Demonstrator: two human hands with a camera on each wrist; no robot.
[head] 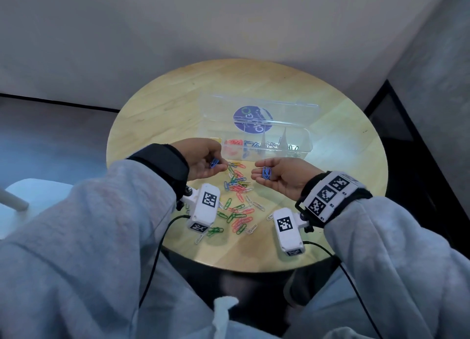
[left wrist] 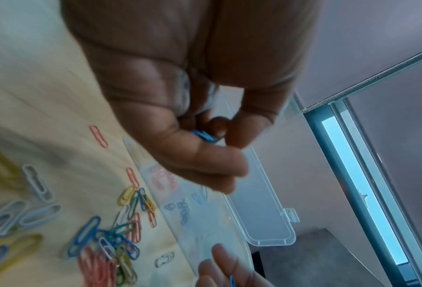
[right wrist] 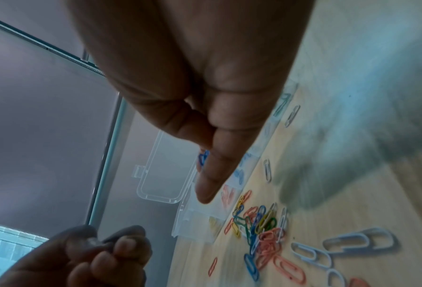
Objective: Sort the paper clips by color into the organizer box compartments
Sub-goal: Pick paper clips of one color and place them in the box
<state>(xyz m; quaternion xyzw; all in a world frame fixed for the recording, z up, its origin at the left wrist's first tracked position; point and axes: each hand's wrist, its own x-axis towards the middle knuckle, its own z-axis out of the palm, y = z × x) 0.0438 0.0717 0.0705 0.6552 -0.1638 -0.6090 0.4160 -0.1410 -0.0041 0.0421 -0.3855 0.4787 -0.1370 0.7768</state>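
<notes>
My left hand (head: pixel 218 160) is palm up over the table, fingers curled round a few blue paper clips (head: pixel 214 162); its wrist view shows them (left wrist: pixel 206 136) pinched under the thumb. My right hand (head: pixel 259 172) is also palm up, cupping more blue clips (head: pixel 266 173), which peek out behind the thumb (right wrist: pixel 203 158). Just beyond both hands stands the clear organizer box (head: pixel 305 140), lid open, with pink, blue, pale and dark clips in separate compartments. A mixed pile of coloured clips (head: pixel 237 193) lies on the table between my wrists.
The round wooden table (head: pixel 178 97) stands in a wall corner. The box's open lid (head: pixel 254 105) with a purple sticker lies flat behind the box. A white chair (head: pixel 15 199) is at the left. Cables hang from both wrist cameras off the front edge.
</notes>
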